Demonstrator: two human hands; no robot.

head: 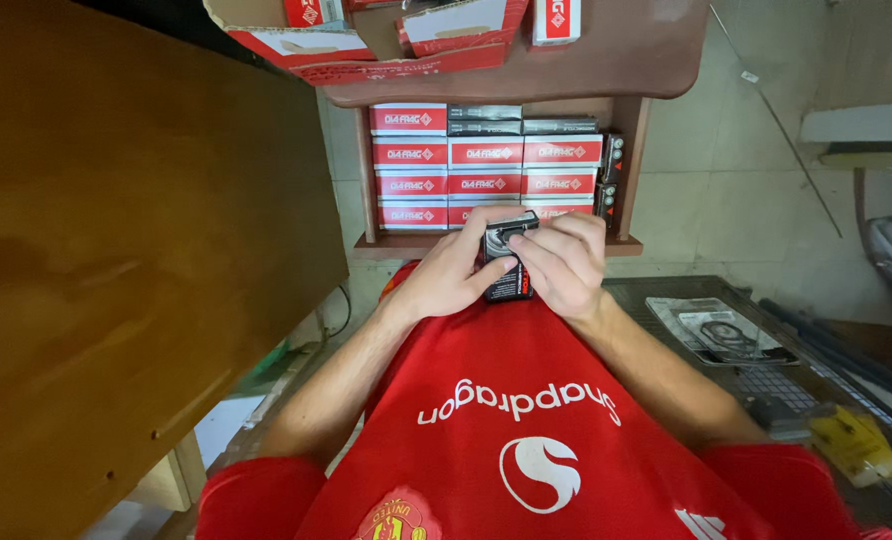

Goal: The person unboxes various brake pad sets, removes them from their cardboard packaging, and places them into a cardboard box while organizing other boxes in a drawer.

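The person is holding a small black box [507, 262] between both hands, just above the lap of a red shirt [526, 420] and in front of a low wooden shelf [626, 170]. The left hand [446, 275] is wrapping the box from the side, its grip closed around the lower part with the thumb lying across the face. The right hand [561, 262] is closing on the upper end, fingers curled over the top edge as if working at the flap.

The box is being carried by fingertips alone, with nothing under it but the lap. If either grip is loosening while the flap is being worked, the box could be slipping down the shirt to the floor. The flap could also be tearing if the fingers are pulling at it unevenly.

Counting what shows: one black box in hand; two hands on it. Inside the shelf, red and white boxes [486, 153] are lying in stacked rows, about eleven faces showing, the bottom row partly hidden behind the hands, with three dark boxes [484, 112] on top of them. On the shelf's top, opened red cartons [366, 40] are lying in a jumble, the exact number hard to tell. At the right, one clear packet [721, 328] is lying on a wire rack [806, 385], and one yellow item [856, 445] is nearby. A large wooden desk [116, 250] is filling the left.
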